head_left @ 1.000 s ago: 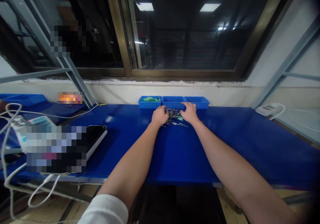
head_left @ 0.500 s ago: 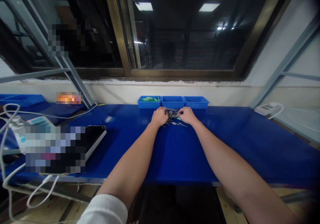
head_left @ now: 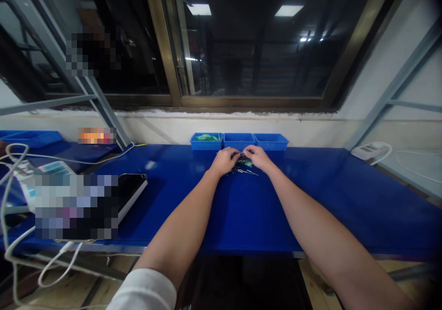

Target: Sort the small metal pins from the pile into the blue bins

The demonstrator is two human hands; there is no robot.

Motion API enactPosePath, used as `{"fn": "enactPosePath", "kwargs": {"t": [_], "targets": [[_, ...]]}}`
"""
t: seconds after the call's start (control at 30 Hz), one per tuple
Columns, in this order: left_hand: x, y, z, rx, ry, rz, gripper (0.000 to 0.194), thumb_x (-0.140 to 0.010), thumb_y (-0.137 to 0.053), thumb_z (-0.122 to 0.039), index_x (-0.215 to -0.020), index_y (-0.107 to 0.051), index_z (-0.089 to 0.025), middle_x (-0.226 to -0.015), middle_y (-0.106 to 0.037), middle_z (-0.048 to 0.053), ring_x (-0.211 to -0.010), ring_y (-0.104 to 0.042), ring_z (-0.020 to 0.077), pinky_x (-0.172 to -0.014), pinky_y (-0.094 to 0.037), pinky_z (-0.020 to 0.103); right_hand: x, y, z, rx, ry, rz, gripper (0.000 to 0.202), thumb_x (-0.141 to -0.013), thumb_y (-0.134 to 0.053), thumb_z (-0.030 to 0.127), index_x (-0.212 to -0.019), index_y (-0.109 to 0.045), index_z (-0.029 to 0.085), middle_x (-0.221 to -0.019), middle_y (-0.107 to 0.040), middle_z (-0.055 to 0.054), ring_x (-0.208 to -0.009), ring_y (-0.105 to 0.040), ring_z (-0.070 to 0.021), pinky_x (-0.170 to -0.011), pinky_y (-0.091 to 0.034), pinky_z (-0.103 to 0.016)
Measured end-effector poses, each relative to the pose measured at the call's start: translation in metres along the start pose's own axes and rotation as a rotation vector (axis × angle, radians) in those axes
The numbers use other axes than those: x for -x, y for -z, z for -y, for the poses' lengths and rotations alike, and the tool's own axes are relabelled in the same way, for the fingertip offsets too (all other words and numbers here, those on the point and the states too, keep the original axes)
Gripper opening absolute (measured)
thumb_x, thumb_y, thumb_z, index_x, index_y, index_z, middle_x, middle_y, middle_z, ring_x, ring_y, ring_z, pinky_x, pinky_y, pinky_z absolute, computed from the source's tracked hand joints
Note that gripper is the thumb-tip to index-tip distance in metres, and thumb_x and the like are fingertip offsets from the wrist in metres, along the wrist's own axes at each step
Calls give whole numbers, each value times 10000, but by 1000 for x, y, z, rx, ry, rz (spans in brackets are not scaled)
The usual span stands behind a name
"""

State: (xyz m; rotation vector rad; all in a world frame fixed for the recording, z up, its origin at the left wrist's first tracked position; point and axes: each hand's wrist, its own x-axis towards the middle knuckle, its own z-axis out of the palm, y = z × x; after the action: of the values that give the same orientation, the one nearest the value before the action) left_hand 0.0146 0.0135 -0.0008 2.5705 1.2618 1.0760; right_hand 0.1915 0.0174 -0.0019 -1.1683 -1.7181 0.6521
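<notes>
A pile of thin, dark and silvery metal pieces (head_left: 246, 169) lies on the blue table (head_left: 248, 213), with something small and greenish at its right side. Over the pile's left part is my left hand (head_left: 225, 160), its fingers closed together; what they pinch is too small to name. My right hand (head_left: 257, 157) is close beside it on the right, fingertips pinched near the left hand's, their contents also too small to make out. Just behind the hands stand three blue bins: the left bin (head_left: 206, 147) holds green material, then the middle bin (head_left: 240, 147) and the right bin (head_left: 271, 147).
On the left lie a dark device (head_left: 133, 183) with a pale edge, white cables (head_left: 44, 273) and a blue tray (head_left: 41, 139). A white power strip (head_left: 371, 150) sits at the back right. Metal posts rise on both sides before the window.
My left hand has shifted slightly right over the pile, and my right hand slightly left and back. Their fingertips are closer together, covering more of the pile's back part.
</notes>
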Motion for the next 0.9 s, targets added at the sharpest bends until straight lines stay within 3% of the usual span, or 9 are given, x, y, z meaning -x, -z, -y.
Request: {"fn": "enactPosePath", "kwargs": {"t": [0.17, 0.33, 0.5, 0.63, 0.8, 0.9], "targets": [[-1, 0, 2, -12, 1, -30, 196, -866, -493, -271, -893, -667, -186, -901, -668, 50, -844, -613, 165, -813, -465, 272, 3, -2, 7, -205, -62, 35, 196, -657, -612, 292, -803, -617, 161, -666, -636, -19, -654, -594, -160, -657, -456, -296], [-1, 0, 1, -12, 12, -23, 192, -866, -493, -271, -907, -662, -191, -916, -670, 47, -860, -617, 167, -818, -466, 273, 6, -2, 13, -182, 50, -15, 181, -628, -642, 292, -757, -646, 164, -694, -652, -25, -657, -589, -158, -666, -464, -297], [-1, 0, 1, -29, 72, -88, 249, -871, -484, -297, -1041, -623, -178, -1009, -668, 69, -934, -612, 187, -857, -460, 290, 8, 2, 21, 69, 178, -308, 212, -685, -577, 276, -839, -664, 159, -761, -668, -51, -697, -585, -176, -697, -474, -318], [-1, -2, 4, -78, 131, -103, 260, -876, -453, -258, -1056, -613, -161, -1033, -661, 88, -931, -615, 196, -858, -459, 302, 4, 4, 24, 329, 262, -455, 323, -714, -537, 256, -1003, -648, 163, -924, -673, -82, -916, -550, -229, -853, -437, -381], [-1, -3, 2, -112, 169, -52, 263, -869, -452, -239, -1074, -600, -169, -1040, -660, 79, -951, -611, 192, -877, -446, 302, -4, 7, 11, 543, 21, -261, 650, -655, -622, 301, -1292, -494, 284, -1323, -512, -44, -1130, -400, -338, -908, -352, -532], [-1, -1, 0, -126, 204, -30, 266, -864, -459, -241, -1088, -590, -179, -1040, -663, 69, -969, -604, 197, -890, -436, 316, -6, 12, 0, 544, -75, -222, 715, -660, -611, 280, -1350, -424, 300, -1367, -467, -37, -1169, -364, -346, -921, -342, -528]]}}
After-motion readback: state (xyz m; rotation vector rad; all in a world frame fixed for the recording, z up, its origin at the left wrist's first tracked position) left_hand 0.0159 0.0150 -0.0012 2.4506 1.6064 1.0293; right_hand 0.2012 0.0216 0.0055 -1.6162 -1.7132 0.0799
